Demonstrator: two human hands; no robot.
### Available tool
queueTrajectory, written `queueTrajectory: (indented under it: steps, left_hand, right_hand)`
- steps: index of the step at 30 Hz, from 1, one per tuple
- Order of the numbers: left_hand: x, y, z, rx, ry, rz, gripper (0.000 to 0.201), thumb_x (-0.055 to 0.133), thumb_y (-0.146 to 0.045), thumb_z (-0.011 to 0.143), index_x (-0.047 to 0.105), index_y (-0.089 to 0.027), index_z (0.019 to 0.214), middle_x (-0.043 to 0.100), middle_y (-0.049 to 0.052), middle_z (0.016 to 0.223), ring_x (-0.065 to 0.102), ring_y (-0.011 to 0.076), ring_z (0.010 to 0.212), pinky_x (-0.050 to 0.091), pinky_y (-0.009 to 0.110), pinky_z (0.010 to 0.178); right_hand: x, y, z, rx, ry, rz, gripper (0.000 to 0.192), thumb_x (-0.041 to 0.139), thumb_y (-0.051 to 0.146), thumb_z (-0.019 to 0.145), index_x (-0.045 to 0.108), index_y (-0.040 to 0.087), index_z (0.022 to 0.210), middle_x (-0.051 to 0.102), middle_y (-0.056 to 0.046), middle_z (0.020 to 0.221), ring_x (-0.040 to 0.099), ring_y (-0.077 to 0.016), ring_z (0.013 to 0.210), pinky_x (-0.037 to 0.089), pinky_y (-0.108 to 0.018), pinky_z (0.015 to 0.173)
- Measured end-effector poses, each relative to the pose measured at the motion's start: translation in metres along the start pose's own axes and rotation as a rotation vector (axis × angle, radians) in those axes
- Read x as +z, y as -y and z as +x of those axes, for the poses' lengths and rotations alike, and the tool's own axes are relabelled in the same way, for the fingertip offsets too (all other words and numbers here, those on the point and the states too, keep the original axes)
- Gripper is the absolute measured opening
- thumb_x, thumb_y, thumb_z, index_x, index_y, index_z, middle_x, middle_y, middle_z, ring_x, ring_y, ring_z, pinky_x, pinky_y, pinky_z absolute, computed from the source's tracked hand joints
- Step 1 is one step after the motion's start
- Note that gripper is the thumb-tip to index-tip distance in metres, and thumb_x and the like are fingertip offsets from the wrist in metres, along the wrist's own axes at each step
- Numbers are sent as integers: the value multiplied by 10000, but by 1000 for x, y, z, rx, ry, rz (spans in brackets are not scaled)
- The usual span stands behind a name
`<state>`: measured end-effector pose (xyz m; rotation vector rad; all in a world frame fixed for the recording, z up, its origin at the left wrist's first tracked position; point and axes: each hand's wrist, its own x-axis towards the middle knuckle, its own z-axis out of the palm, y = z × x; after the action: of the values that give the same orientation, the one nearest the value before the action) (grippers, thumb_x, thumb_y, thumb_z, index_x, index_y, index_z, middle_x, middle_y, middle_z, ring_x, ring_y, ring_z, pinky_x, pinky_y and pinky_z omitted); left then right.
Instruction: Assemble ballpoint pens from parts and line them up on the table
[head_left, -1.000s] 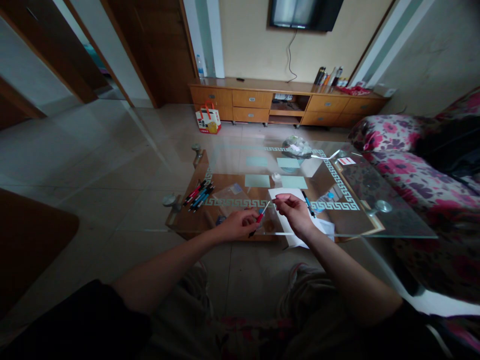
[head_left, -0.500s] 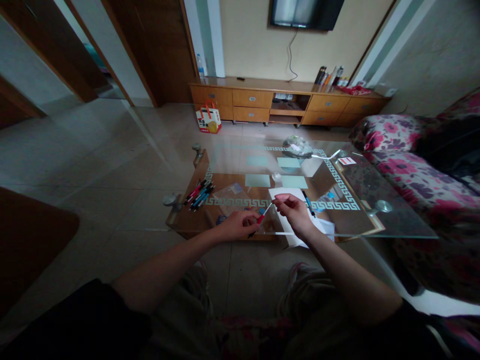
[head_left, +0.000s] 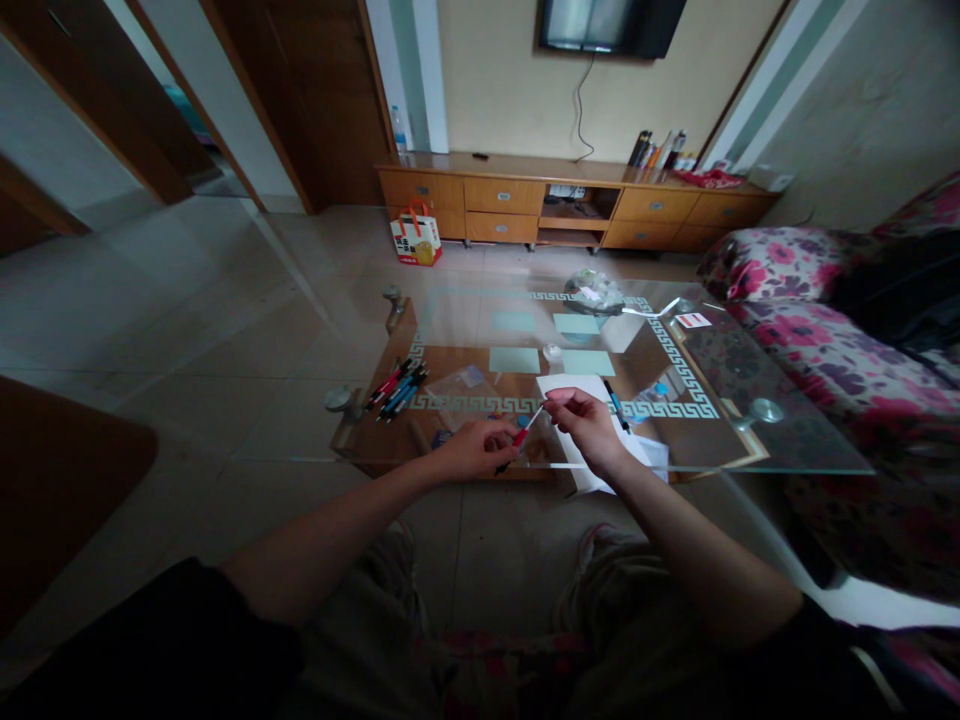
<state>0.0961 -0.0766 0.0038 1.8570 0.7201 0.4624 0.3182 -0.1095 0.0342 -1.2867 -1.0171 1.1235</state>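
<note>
My left hand grips a red pen by its barrel above the near edge of the glass coffee table. A thin white refill sticks out of the pen's tip end, and my right hand pinches its far end between thumb and fingers. Under my right hand lies a white sheet of paper with a blue pen resting beside it.
A bunch of several pens lies at the table's left end, near a clear plastic bag. A crumpled bag sits at the far edge. A floral sofa stands to the right, a wooden TV cabinet behind.
Both hands hold nearly still; the refill has shifted slightly as my right hand moves a touch closer to the pen.
</note>
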Motion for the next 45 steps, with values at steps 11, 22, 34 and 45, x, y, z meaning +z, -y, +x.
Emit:
queueTrajectory:
  steps: [11,22,34,45]
  left_hand:
    - [0,0,0,-5,9,10,358,634,-444,882,672,-156,1091,682,25,748,591,121,619,428,208,573]
    - [0,-1,0,0,15,-14,366,627,-445,889,667,-145,1095,676,21,744,586,119,631,421,210,582]
    - [0,-3,0,1,19,4,354,631,-432,887,664,-139,1084,677,24,744,591,120,632,424,210,585]
    - [1,1,0,3,17,-1,347,628,-424,890,662,-148,1096,680,19,734,605,126,637,430,213,590]
  right_hand:
    - [2,2,-3,50,54,2,358,812,444,665,691,197,894,662,12,729,546,-112,631,423,-260,603]
    - [0,-8,0,61,149,24,419,843,403,644,689,194,973,704,-16,812,600,-133,703,440,-270,639]
    - [0,-12,1,68,174,26,448,852,408,647,674,186,993,721,-21,809,616,-134,691,456,-275,654]
    - [0,-15,1,46,184,8,432,846,409,658,675,196,992,714,-20,814,624,-141,712,459,-279,667]
